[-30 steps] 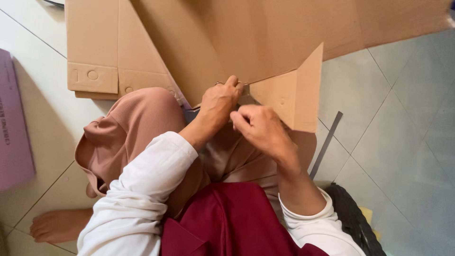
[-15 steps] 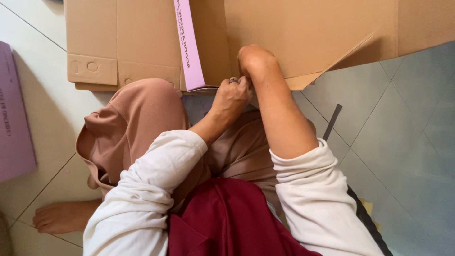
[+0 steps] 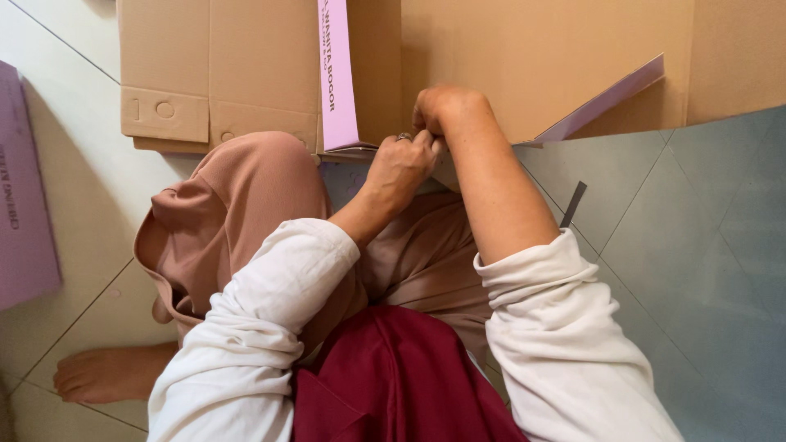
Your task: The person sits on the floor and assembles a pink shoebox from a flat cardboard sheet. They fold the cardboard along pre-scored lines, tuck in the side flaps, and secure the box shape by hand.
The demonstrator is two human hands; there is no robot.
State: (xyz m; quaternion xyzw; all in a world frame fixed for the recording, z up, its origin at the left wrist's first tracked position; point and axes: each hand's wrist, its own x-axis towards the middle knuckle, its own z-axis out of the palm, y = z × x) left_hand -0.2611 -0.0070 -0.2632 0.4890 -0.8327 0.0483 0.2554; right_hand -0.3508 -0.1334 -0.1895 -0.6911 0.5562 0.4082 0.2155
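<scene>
Head view, looking down at a seated person on a tiled floor [image 3: 704, 245].

Landmark: the large flat brown cardboard sheet [image 3: 524, 57] lying across the top of the view, resting against the person's knees.

- Left hand [image 3: 401, 164]: at the near edge of the cardboard sheet, fingers curled closed and pinching that edge; a ring shows on one finger. What exactly lies between the fingertips is hidden by the other hand.
- Right hand [image 3: 438, 106]: just beyond the left hand, touching it, knuckles up and fingers bent down onto the cardboard sheet at the same spot. It is closed to a pinch; whether it grips the edge or only presses it I cannot tell.
- Pink flap [image 3: 337, 74]: a narrow pink-faced strip of the sheet, standing just to the left of both hands, running from the sheet's near edge toward the far side.
- Second flap [image 3: 606, 102]: raised at an angle on the sheet's right part, pink face underneath, well apart from the hands.
- Purple box [image 3: 24, 188]: on the floor, far left of the cardboard sheet, partly cut off.
- Dark strip [image 3: 573, 205]: thin, lying on the floor just below the sheet's near edge, right of the right forearm.
- Bare foot [image 3: 106, 372]: on the floor, well below the sheet's left end.
</scene>
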